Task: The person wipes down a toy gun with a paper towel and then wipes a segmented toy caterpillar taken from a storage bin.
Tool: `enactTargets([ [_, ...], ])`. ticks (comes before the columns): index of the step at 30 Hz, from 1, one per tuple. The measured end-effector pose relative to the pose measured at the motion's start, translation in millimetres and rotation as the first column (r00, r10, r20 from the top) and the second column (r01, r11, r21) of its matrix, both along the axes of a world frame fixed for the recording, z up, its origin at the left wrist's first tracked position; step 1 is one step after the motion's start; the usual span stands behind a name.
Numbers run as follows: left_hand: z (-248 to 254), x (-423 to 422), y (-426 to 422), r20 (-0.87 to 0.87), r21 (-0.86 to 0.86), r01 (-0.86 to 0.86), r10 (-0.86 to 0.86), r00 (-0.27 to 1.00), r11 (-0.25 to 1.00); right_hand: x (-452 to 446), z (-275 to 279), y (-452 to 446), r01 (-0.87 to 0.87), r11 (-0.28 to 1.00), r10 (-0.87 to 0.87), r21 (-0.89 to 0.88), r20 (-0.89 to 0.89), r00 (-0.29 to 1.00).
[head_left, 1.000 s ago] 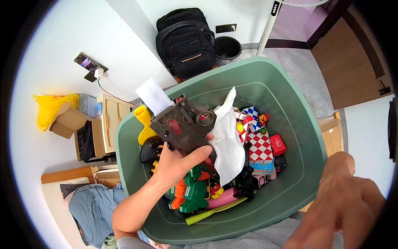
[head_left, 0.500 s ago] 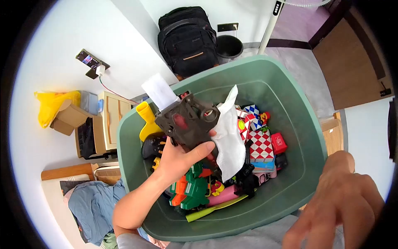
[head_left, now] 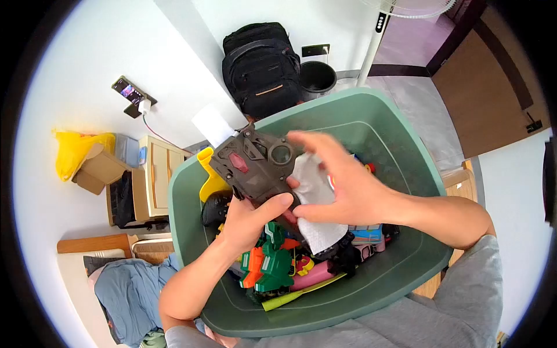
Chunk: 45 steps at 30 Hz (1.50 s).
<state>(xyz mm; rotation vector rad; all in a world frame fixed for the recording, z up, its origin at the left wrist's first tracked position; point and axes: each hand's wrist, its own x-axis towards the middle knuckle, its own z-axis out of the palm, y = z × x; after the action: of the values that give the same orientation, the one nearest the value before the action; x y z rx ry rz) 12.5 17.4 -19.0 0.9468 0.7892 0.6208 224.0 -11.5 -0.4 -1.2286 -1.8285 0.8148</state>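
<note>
My left hand (head_left: 249, 223) grips a dark grey plastic toy (head_left: 255, 165) with a round ring and a red patch, held over a green tub (head_left: 406, 255). A white piece (head_left: 213, 126) sticks out of the toy's upper left end. My right hand (head_left: 342, 182) is at the toy's right side, fingers apart, thumb near its lower edge, over a white cloth (head_left: 322, 236). Beneath lie a green and orange toy (head_left: 272, 267), a pink item (head_left: 311, 277), a lime-green strip (head_left: 290, 298) and a yellow piece (head_left: 210, 182). The hand partly hides the cloth and toys behind it.
Beyond the tub stand a black backpack (head_left: 261, 72), a black bin (head_left: 317, 78) and a white pole (head_left: 372, 49). To the left are a phone (head_left: 127, 90) on the wall, a yellow bag (head_left: 78, 152), a cardboard box (head_left: 100, 169) and blue-grey cloth (head_left: 130, 296). A brown door (head_left: 487, 87) is at right.
My right hand has come in from the lower right to the side of the dark toy, covering part of the white cloth and the patterned blocks. My left hand keeps its hold.
</note>
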Motion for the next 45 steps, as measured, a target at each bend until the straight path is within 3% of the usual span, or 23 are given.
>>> enactTargets([
  [2, 0, 0, 1, 0.028, 0.025, 0.022, -0.023, 0.999, 0.999, -7, -11, -1, -0.235, 0.946, 0.184, -0.223, -0.227, 0.956],
  [5, -6, -2, 2, 0.054, 0.077, 0.035, -0.039, 0.998, 0.996, -8, -19, -3, -0.296, 0.911, 0.245, -0.288, -0.199, 0.949],
  [6, -8, -2, 1, 0.048, 0.055, 0.004, -0.007, 0.999, 0.998, -6, -15, -2, -0.282, 0.92, 0.267, -0.272, -0.094, 0.959],
  [9, -9, -3, -1, 0.06, 0.009, -0.044, 0.044, 0.997, 0.999, 1, -17, 5, -0.327, 0.895, 0.336, -0.302, -0.024, 0.942],
  [11, -7, -2, -1, 0.081, -0.018, -0.057, 0.058, 0.995, 0.998, 0, -18, 4, -0.34, 0.887, 0.341, -0.313, -0.053, 0.938],
  [13, -5, 1, 0, 0.129, -0.094, -0.032, 0.044, 0.991, 0.995, -4, -18, 0, -0.375, 0.841, 0.302, -0.391, -0.237, 0.923],
  [15, -9, 6, -3, 0.141, -0.064, -0.075, 0.083, 0.987, 0.995, -7, -39, 0, -0.338, 0.88, 0.317, -0.335, -0.118, 0.941],
  [19, -12, 8, 0, 0.131, -0.077, -0.098, 0.107, 0.986, 0.992, -7, -43, 1, -0.368, 0.871, 0.342, -0.326, -0.135, 0.93],
  [21, -12, 8, 1, 0.075, -0.15, -0.138, 0.15, 0.986, 0.979, -4, -37, 5, -0.462, 0.761, 0.408, -0.456, -0.217, 0.887],
  [23, -13, 8, 2, 0.033, -0.123, -0.158, 0.163, 0.986, 0.98, 1, -23, 4, -0.455, 0.764, 0.413, -0.458, -0.194, 0.89],
  [25, -12, 6, 4, 0.031, -0.054, -0.165, 0.166, 0.986, 0.985, 0, -19, 2, -0.391, 0.772, 0.287, -0.501, -0.275, 0.918],
  [27, -6, 6, 2, 0.037, -0.04, -0.171, 0.172, 0.984, 0.985, -2, -19, 2, -0.417, 0.751, 0.3, -0.512, -0.297, 0.906],
  [29, -1, 5, 1, 0.122, -0.061, -0.155, 0.161, 0.979, 0.986, -5, -25, -2, -0.43, 0.679, 0.119, -0.595, -0.489, 0.864],
  [31, -1, 1, 3, 0.173, -0.093, -0.126, 0.141, 0.975, 0.988, -6, -27, 0, -0.486, 0.506, -0.08, -0.712, -0.6, 0.796],
  [33, 4, 2, 1, 0.261, -0.033, -0.149, 0.152, 0.953, 0.988, -3, -24, 2, -0.579, 0.404, -0.099, -0.709, -0.662, 0.743],
  [34, 4, -2, 2, 0.315, 0.008, -0.073, 0.067, 0.947, 0.997, -3, -22, 0, -0.578, 0.405, -0.1, -0.708, -0.663, 0.742],
  [36, 4, -4, 0, 0.35, 0.06, -0.092, 0.066, 0.935, 0.994, -5, -19, -4, -0.742, 0.252, -0.106, -0.621, -0.78, 0.616],
  [39, 9, -6, 0, 0.382, 0.116, -0.091, 0.04, 0.923, 0.989, -6, -14, -5, -0.741, 0.24, -0.029, -0.627, -0.768, 0.64],
  [40, 11, -5, 0, 0.368, 0.151, -0.09, 0.029, 0.929, 0.984, -7, -9, -7, -0.687, 0.332, 0.028, -0.646, -0.721, 0.692],
  [41, 11, -4, 0, 0.354, 0.187, -0.091, 0.019, 0.935, 0.978, -12, -11, -9, -0.581, 0.523, 0.107, -0.624, -0.628, 0.771],
  [43, 7, -1, -1, 0.341, 0.095, -0.107, 0.068, 0.937, 0.99, -12, -17, -10, -0.381, 0.852, 0.292, -0.358, -0.279, 0.915],
  [44, 1, -1, -1, 0.33, 0.08, -0.066, 0.036, 0.943, 0.995, -11, -18, -10, -0.339, 0.905, 0.308, -0.259, -0.151, 0.939],
  [45, -2, 0, -1, 0.32, 0.065, -0.025, 0.003, 0.948, 0.998, -11, -21, -9, -0.34, 0.904, 0.31, -0.258, -0.15, 0.939],
])
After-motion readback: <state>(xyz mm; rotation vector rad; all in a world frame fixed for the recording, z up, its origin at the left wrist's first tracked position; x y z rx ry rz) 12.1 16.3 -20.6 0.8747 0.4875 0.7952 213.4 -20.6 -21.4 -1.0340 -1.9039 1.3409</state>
